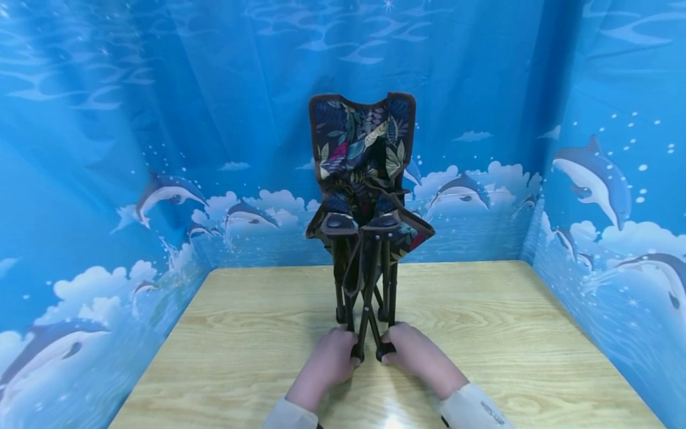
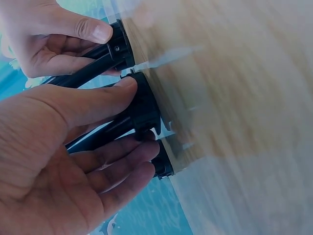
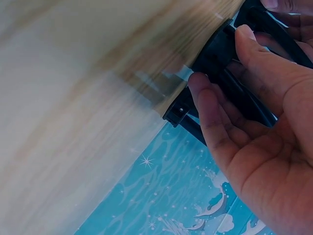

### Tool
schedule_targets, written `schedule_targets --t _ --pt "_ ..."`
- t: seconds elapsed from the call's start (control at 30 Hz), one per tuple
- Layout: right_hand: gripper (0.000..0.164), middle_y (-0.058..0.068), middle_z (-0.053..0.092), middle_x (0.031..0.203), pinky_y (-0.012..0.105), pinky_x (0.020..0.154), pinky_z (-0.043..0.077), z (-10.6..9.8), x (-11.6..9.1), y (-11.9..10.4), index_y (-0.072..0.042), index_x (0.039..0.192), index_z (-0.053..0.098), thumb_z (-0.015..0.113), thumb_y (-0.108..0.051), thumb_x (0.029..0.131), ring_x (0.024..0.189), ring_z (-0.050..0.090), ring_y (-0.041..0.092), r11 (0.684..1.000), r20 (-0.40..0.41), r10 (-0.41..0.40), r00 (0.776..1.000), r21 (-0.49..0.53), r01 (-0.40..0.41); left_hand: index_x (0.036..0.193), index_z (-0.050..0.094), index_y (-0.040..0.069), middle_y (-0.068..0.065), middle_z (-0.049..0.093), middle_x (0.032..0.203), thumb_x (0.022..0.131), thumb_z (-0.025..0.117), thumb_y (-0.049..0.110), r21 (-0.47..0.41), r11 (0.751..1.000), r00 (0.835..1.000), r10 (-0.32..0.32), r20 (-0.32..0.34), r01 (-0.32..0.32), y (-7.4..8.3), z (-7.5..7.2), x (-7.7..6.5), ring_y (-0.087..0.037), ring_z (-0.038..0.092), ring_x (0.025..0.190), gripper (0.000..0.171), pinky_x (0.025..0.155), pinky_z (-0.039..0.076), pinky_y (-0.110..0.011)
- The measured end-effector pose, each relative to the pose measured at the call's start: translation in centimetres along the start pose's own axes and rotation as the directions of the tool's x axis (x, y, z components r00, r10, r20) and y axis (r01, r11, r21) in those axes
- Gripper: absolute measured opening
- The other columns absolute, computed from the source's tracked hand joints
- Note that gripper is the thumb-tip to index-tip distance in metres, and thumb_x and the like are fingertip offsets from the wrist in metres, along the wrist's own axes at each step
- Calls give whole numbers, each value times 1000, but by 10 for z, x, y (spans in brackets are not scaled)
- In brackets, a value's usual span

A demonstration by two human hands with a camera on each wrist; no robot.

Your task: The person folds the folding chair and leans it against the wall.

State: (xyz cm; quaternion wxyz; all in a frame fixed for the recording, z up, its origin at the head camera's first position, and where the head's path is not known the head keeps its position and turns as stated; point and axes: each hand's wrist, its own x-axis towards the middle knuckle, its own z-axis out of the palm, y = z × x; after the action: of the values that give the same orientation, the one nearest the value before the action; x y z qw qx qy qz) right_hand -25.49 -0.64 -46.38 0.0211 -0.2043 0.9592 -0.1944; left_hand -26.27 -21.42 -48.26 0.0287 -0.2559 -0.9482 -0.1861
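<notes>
A partly folded camping chair (image 1: 364,149) with dark leaf-patterned fabric and black tube legs stands upright on the wooden table. Its crossed front legs end in black plastic feet (image 2: 144,105). With thumb and fingers, my left hand (image 1: 333,354) grips the left front foot. On the other side, my right hand (image 1: 415,351) holds the right front foot (image 3: 215,49) between thumb and fingers. The two feet stand a small gap apart. In the left wrist view my left hand (image 2: 73,147) hides part of the leg tube.
The light wood table (image 1: 241,345) extends to both sides of the chair. Behind it hangs a blue curtain (image 1: 214,119) printed with dolphins and clouds, which also runs along the left and right sides. The chair's rear legs (image 1: 340,313) rest on the table farther back.
</notes>
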Motion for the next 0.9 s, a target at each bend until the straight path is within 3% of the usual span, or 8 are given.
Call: schedule_targets --t 0.3,0.67,0.9 --pt "10 5 79 92 43 81 61 3 4 4 -10 85 79 89 -13 83 86 73 23 1000 -5 -8 1000 -4 8 76 67 17 4 64 81 81 90 18 -2 1000 1000 14 -15 -14 -5 3 5 -12 58 73 23 64 51 -30" --pt "17 13 79 103 52 91 61 3 9 6 -5 95 81 89 -13 82 98 75 32 999 -4 36 999 18 -36 80 69 18 0 69 91 84 89 19 -33 998 998 -46 37 47 -5 3 11 -15 63 80 20 69 55 -34" --pt "16 15 79 105 54 94 60 2 12 6 -5 95 81 89 -12 83 100 74 34 998 3 45 999 40 -45 82 71 17 1 68 88 84 89 19 -39 998 998 -38 41 40 -6 1 14 -13 61 77 18 67 54 -32"
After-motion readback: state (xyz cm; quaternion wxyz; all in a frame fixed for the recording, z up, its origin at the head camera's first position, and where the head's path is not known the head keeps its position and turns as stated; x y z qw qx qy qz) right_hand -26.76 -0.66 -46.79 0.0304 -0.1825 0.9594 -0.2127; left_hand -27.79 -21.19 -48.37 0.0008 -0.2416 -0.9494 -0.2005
